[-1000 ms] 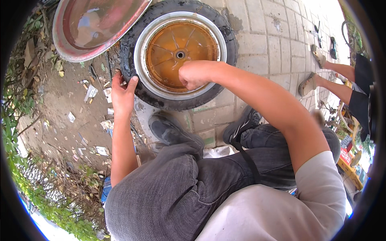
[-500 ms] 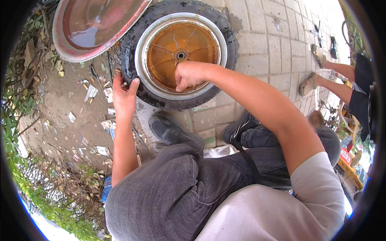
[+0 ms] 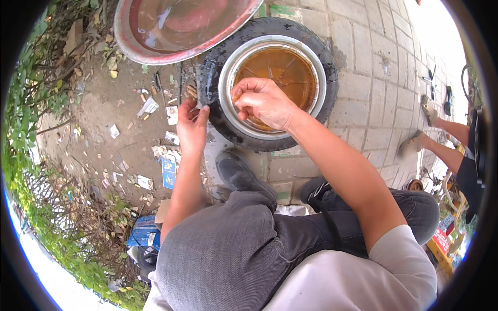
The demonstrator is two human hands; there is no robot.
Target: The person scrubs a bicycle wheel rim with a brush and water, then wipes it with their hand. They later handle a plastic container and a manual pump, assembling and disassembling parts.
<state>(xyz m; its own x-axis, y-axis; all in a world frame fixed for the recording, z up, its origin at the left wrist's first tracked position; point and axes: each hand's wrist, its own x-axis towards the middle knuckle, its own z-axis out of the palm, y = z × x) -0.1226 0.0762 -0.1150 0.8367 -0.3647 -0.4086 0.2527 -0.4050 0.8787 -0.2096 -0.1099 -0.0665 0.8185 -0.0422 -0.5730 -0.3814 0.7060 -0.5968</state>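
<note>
A small wheel lies flat on the paving, its black tyre (image 3: 328,93) round a silver metal rim (image 3: 224,85). Rusty-brown spokes show in the wheel's centre (image 3: 293,67), which looks wet. Over the rim's left side hangs my right hand (image 3: 264,103), fingers curled in and the thumb against them. Whether something small is pinched there, I cannot make out. My left hand (image 3: 192,127) is at the tyre's lower left edge, fingers loosely bent and apart from the thumb. The thumb tip is close to the rubber; contact is unclear. Nothing shows in that hand.
A red-rimmed basin (image 3: 189,56) of murky water stands at the far left against the tyre. Litter and dirt border the paving, with a blue box (image 3: 145,230) beside my left forearm. Another person's legs (image 3: 441,147) are at the right, near tools (image 3: 431,78) on the ground.
My right hand has risen from inside the wheel toward the rim's left side. The left hand stays beside the tyre, thumb and fingers closer together. The whole view has shifted, moving things rightward.
</note>
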